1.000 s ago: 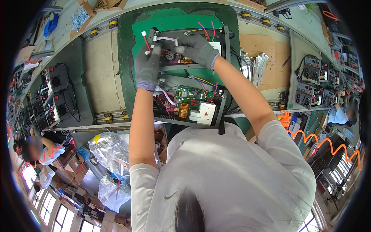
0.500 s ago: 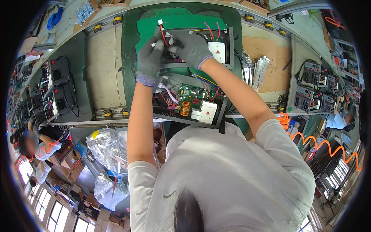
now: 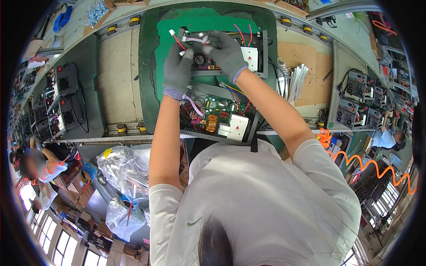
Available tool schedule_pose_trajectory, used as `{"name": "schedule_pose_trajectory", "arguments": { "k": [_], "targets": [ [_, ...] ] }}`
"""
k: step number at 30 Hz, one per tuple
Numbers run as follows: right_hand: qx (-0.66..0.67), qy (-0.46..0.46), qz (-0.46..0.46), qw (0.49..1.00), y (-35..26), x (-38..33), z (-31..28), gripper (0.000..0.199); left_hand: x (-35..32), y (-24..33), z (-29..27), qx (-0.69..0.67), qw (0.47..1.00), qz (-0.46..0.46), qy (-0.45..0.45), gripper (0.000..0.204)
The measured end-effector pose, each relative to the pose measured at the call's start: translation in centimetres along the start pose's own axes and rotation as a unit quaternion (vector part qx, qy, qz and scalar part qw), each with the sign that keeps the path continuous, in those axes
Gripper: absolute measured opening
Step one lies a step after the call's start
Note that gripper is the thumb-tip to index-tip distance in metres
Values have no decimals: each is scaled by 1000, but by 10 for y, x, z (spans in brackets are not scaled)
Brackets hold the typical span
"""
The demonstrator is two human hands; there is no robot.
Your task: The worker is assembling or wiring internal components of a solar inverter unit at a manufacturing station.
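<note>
Grey-gloved, our left hand [image 3: 178, 66] and right hand [image 3: 225, 52] pinch closed on the wire bundle [image 3: 195, 40] at upper centre, above the open chassis [image 3: 222, 88]. We judge tugging could unseat a connector.

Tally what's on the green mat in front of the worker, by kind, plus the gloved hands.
Open black chassis: 1
Green circuit board: 1
Copper coil: 1
White blocks with red mark: 2
Red wire with white tip: 1
Grey-gloved hands, left hand, right hand: 2
Total: 8
</note>
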State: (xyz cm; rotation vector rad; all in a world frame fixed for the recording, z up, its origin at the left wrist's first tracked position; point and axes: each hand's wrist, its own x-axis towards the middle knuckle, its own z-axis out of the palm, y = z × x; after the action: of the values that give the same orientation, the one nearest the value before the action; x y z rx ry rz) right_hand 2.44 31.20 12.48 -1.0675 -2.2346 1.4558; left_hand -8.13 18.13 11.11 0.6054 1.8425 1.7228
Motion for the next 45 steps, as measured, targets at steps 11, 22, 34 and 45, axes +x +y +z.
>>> {"name": "schedule_pose_trajectory", "arguments": {
  "k": [11, 22, 34, 45],
  "targets": [
    [99, -97, 69, 988, -1, -4, -1, 30, 8, 25, 14, 98, 995, -30, 7, 24],
    [-35, -168, 45, 984, -21, -2, -13, 38, 1, 1, -1, -13, 998, -45, -29, 22],
    [-215, -166, -76, 959, -21, 23, -7, 28, 3, 14, -7, 288, 956, -12, 47, 35],
    [-467, -226, -159, 840, 10, 65, 38, 25, -7, -21, -17, 27, 985, -65, 159, 31]
  ]
}}
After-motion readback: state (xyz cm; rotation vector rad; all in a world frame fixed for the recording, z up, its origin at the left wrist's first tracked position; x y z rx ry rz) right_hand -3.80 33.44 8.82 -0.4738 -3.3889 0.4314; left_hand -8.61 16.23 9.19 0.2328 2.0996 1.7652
